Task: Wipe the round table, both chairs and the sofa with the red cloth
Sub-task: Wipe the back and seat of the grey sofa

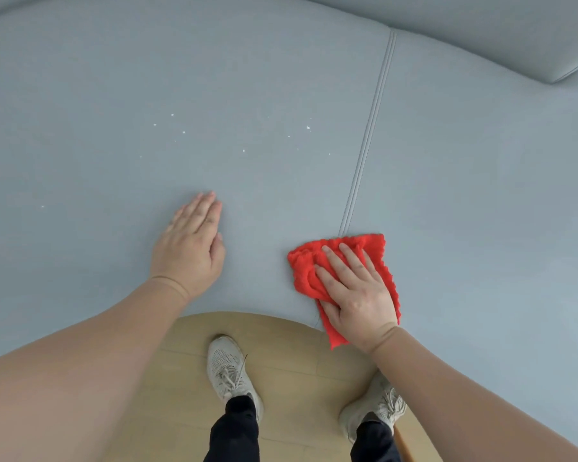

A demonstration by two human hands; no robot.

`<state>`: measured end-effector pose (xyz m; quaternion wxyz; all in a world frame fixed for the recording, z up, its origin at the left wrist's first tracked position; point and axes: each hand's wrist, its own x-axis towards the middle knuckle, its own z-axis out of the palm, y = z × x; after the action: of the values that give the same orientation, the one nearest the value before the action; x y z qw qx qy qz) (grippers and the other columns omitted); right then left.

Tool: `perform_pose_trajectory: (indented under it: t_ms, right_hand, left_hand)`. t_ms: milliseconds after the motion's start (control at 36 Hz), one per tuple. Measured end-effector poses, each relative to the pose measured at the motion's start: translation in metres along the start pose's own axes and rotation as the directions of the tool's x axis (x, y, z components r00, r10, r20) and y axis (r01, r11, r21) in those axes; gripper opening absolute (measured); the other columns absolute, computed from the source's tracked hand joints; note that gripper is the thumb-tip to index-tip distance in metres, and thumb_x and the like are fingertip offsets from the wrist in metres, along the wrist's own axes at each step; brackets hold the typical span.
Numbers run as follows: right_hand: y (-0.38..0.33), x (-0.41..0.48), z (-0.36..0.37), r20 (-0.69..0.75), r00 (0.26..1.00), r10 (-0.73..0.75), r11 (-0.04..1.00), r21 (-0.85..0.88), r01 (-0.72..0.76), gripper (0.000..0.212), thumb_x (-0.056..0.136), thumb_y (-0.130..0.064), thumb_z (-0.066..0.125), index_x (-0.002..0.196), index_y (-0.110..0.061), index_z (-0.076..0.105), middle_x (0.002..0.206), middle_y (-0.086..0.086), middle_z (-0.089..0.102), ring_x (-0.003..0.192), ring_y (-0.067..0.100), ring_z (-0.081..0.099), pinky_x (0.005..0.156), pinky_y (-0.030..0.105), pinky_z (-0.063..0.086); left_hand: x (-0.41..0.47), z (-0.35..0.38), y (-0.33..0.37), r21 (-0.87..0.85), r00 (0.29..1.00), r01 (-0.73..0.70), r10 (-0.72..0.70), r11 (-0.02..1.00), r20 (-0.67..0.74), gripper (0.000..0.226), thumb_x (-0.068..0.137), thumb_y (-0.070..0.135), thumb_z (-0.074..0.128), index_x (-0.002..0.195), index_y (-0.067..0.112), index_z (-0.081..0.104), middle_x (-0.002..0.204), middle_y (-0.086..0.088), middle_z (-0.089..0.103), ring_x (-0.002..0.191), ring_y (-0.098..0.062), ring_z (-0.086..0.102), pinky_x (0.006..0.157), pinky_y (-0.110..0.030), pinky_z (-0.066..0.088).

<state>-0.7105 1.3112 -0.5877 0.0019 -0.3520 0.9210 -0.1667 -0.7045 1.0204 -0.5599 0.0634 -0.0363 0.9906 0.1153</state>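
My right hand (356, 291) presses the red cloth (344, 281) flat against the front edge of the sofa (481, 195) seat, fingers spread over the bunched fabric, palm pinning it rather than clenching it. The cloth lies at the near end of the seam (367, 141) that divides the two seat cushions, its lower corner hanging just over the edge toward the wooden floor (291, 378). My left hand (191, 245) rests open and empty on the left cushion, palm down, grasping nothing, apparently bracing me as I lean in.

A scatter of white crumbs (244, 150) lies on the left cushion, up and to the left of the cloth, beyond my left hand's fingertips and well apart from the cloth. The seam runs away from me, tilting slightly right; the cloth's longer side runs roughly along it. The cloth hand is nearer the seam, the bare hand nearer the crumbs, so the next sweep likely has to travel leftward and away from me across the cushion. No container is in sight to catch the crumbs. The round table and chairs are out of view
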Motion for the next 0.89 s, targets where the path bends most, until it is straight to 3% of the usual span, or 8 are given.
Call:
perform_pose_trajectory:
  t_ms: [417, 722, 889]
  right_hand:
    - [0.026, 0.106, 0.009, -0.086, 0.979, 0.187, 0.981, -0.044, -0.191, 0.041, 0.085, -0.03, 0.052, 0.118, -0.011, 0.067, 0.134, 0.013, 0.058, 0.126, 0.04, 0.05, 0.105, 0.058, 0.037]
    - [0.05, 0.146, 0.012, -0.098, 0.97, 0.223, 0.972, -0.054, -0.229, 0.044, 0.086, -0.033, 0.052, 0.121, -0.011, 0.065, 0.137, 0.013, 0.055, 0.128, 0.039, 0.048, 0.108, 0.056, 0.034]
    - [0.099, 0.228, -0.005, -0.032, 0.935, 0.354, 0.931, -0.083, -0.356, 0.055, 0.085, -0.041, 0.042, 0.13, -0.013, 0.059, 0.146, 0.014, 0.046, 0.135, 0.04, 0.039, 0.112, 0.054, 0.025]
  left_hand:
    - [0.026, 0.008, -0.04, -0.029, 1.0, -0.013, 0.014, 0.999, 0.013, 0.057, 0.09, 0.025, 0.028, 0.138, -0.003, 0.04, 0.148, -0.017, 0.036, 0.137, -0.028, 0.03, 0.115, -0.032, 0.009]
    - [0.028, 0.014, -0.047, -0.089, 0.997, -0.068, 0.065, 0.994, -0.031, 0.055, 0.089, 0.022, 0.032, 0.137, -0.003, 0.043, 0.147, -0.017, 0.037, 0.137, -0.027, 0.029, 0.116, -0.039, 0.018]
    - [0.028, 0.017, -0.049, -0.082, 0.995, -0.092, 0.089, 0.992, -0.046, 0.055, 0.089, 0.021, 0.033, 0.136, -0.004, 0.043, 0.146, -0.016, 0.036, 0.137, -0.028, 0.03, 0.115, -0.041, 0.019]
